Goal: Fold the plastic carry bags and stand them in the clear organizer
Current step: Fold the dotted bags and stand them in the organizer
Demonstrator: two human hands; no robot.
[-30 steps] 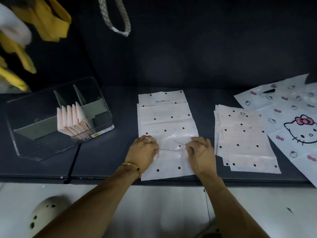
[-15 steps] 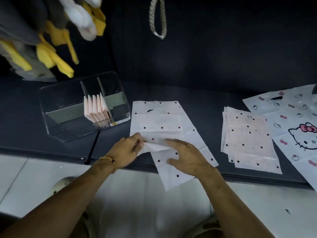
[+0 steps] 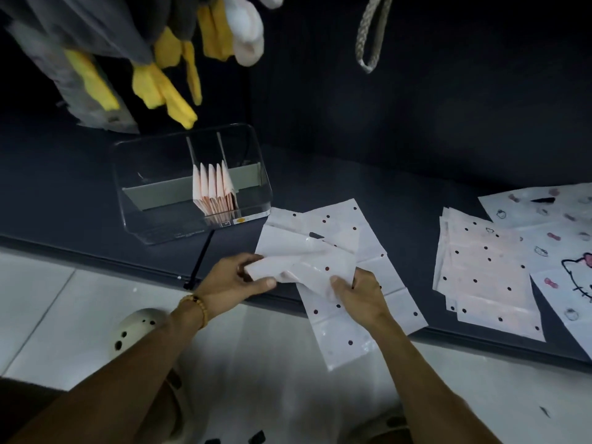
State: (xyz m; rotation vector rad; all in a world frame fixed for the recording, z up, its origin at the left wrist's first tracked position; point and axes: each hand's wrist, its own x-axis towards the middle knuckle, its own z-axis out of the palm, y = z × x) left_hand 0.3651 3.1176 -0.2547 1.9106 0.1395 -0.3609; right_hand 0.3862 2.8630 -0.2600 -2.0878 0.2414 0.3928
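1. The dotted bag [image 3: 323,270] lies at the near edge of the counter [image 3: 384,200], its long axis running from far-left to near-right, with the near end hanging off the edge over the floor. A folded flap in the middle of it is lifted between the two hands.

2. The left hand [image 3: 235,280] has its grip closed on the left tip of that flap — thumb and fingers pinch the plastic. The right hand [image 3: 358,293] holds the flap's right end, thumb on top and fingers curled under.

3. The clear organizer [image 3: 153,187] stands to the far left of the bag, just beyond its far-left corner and close to touching it. A row of folded bags [image 3: 213,190] stands upright in its middle compartment, against a divider.

4. The left hand is the nearer one to the organizer — my judgement is that the finished fold will travel left and away, so that hand would suit the carry.

5. Both forearms reach in from the near side, wrists low, hands angled toward each other over the bag.

6. A stack of flat dotted bags [image 3: 487,277] waits to the right, well apart from the hands.
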